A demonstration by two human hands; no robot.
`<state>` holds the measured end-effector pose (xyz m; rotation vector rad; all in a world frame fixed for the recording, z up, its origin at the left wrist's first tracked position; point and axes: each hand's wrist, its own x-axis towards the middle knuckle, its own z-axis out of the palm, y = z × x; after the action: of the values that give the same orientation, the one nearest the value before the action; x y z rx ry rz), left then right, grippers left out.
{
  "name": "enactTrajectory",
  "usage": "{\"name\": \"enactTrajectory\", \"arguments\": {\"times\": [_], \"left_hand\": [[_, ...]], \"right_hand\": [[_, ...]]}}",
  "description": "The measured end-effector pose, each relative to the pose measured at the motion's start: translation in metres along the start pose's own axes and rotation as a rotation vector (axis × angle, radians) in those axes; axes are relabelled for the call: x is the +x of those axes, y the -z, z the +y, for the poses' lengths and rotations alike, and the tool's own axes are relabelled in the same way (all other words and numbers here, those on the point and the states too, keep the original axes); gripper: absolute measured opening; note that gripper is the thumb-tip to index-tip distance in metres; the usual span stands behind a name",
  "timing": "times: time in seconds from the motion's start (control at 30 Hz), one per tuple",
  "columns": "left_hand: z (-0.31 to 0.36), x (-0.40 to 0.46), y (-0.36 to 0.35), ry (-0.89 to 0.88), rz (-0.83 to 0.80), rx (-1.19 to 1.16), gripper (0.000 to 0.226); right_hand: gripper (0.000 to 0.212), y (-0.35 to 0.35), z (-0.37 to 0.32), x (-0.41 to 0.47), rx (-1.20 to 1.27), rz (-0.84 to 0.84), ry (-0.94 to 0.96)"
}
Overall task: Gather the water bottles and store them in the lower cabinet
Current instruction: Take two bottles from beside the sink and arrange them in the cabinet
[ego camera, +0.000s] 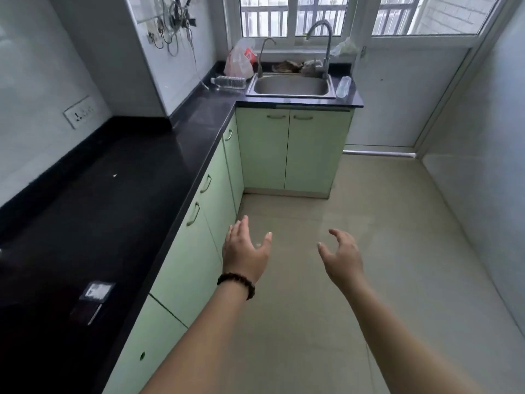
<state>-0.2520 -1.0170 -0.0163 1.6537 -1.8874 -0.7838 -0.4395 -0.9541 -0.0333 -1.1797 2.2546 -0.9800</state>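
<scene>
Left hand [245, 251]: held out over the floor, palm down, fingers straight and spread wide, thumb out to the side; holds nothing.
Bracelet [237, 283]: dark beads, worn on the left wrist.
Right hand [342, 255]: held out beside the left hand and apart from it, fingers loosely curved, thumb out; holds nothing.
Floor [355, 223]: pale tiles, beneath both hands.
Side cabinets [196, 251]: pale green doors with metal handles, just left of the left hand; all doors shut.
Countertop [119, 194]: black, L-shaped, running along the left wall and turning across the far wall.
Lower cabinet [289, 150]: two pale green doors under the sink, both shut.
Sink [290, 86]: steel basin set in the far run of the countertop, with two taps behind it.
First water bottle [228, 82]: clear, lying on its side on the countertop, just left of the sink.
Second water bottle [343, 86]: clear, lying on the countertop, just right of the sink.
Plastic bag [240, 62]: white with red print, behind the first water bottle.
Window [292, 17]: barred, above the sink.
</scene>
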Motion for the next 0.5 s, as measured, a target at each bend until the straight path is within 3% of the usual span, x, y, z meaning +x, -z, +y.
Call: {"name": "enactTrajectory", "arguments": {"times": [0.27,0.5], "left_hand": [[0.027,0.143,-0.052,-0.019,-0.059,0.007,0.075],[0.076,0.304,-0.113,-0.015,-0.062,0.032,0.076]], "right_hand": [[0.046,-0.017,-0.001,0.14,0.041,0.031,-0.048],[0.046,-0.012,0.006,0.318,0.073,0.055,-0.066]]}}
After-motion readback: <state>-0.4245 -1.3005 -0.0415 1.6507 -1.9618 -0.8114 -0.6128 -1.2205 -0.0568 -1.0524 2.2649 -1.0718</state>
